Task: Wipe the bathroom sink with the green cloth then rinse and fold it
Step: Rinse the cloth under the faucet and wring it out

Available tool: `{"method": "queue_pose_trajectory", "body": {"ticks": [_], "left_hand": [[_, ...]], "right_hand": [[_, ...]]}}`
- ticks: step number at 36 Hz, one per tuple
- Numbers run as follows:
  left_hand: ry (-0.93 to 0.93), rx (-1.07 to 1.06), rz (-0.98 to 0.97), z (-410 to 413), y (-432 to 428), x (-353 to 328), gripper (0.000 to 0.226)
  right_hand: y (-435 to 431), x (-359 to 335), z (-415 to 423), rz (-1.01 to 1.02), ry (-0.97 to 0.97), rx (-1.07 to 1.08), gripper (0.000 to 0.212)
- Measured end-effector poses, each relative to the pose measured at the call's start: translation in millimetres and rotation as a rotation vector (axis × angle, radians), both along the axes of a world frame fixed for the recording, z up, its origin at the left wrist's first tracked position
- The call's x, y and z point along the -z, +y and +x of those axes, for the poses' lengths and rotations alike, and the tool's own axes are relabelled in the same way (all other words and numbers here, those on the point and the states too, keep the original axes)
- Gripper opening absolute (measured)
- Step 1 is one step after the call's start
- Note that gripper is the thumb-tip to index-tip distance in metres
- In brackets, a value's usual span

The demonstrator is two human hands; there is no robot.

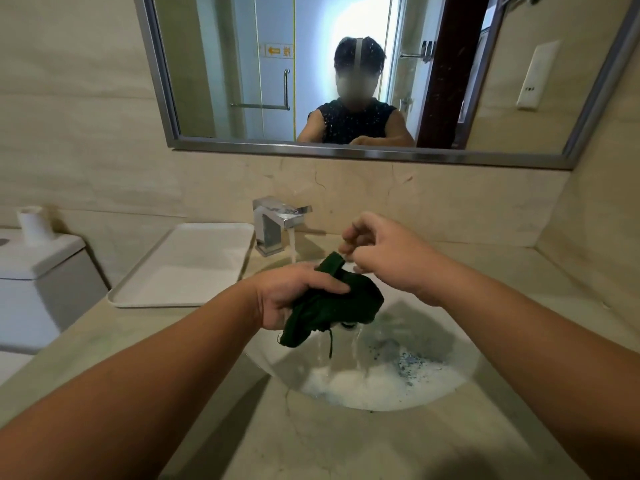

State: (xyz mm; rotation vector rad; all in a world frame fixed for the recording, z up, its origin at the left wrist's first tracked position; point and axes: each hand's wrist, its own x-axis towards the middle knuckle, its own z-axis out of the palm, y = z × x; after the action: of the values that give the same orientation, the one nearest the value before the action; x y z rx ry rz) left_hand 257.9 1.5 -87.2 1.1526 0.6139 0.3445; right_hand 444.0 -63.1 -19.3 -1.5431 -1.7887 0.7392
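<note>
**Q:** State the position of each hand.

**A:** Both forearms reached in over the marble-patterned desk (311, 441). The left hand (294, 294) gripped the green cloth (336, 306), fingers curled over its bunched middle, above the sink (457, 362). The right hand (388, 254) hovered just right of the cloth's raised far corner with its fingers loosely curled. Whether they pinched that corner could not be determined.

**Q:** Specify materials and contents.

**A:** The cloth was dark green, soaked and crumpled, with a loose thread hanging down; water ran off it. The round white sink held foamy water and blue specks along its near side. The square chrome tap (273, 223), beyond the cloth, ran a thin stream. A white rectangular tray (187, 268) lay left of the tap.
</note>
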Motion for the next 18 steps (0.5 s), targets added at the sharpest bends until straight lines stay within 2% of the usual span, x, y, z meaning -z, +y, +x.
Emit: {"method": "queue_pose_trajectory", "body": {"ticks": [2, 6, 8, 9, 11, 13, 15, 16, 18], "left_hand": [[-0.032, -0.077, -0.015, -3, 1, 0, 0.051], [-0.15, -0.18, -0.106, -3, -1, -3, 0.046], [-0.16, -0.161, -0.119, 1, -6, -10, 0.043], [-0.132, -0.118, -0.085, 3, -9, -15, 0.038], [0.031, 0.021, 0.121, 7, -16, -24, 0.029], [0.293, 0.084, 0.443, 11, -21, -30, 0.029], [0.622, 0.055, 0.851, 19, -24, -30, 0.03], [0.785, 0.053, 1.043, 24, -25, -28, 0.029], [0.977, 0.057, 1.293, 28, -26, -19, 0.029]], "right_hand": [[-9, 3, 4, 0.073, -0.166, -0.052, 0.053], [-22, 36, 12, 0.162, -0.672, -0.183, 0.101], [-17, 60, 11, 0.252, -0.77, -0.134, 0.106], [-12, 67, 11, 0.296, -0.778, -0.096, 0.099], [-5, 68, 12, 0.335, -0.76, -0.032, 0.07], [2, 61, 12, 0.264, -0.805, -0.005, 0.036], [11, 61, 11, 0.1, -0.833, -0.024, 0.012], [15, 62, 10, -0.002, -0.799, -0.051, 0.004], [20, 63, 9, -0.236, -0.622, -0.088, 0.014]]}}
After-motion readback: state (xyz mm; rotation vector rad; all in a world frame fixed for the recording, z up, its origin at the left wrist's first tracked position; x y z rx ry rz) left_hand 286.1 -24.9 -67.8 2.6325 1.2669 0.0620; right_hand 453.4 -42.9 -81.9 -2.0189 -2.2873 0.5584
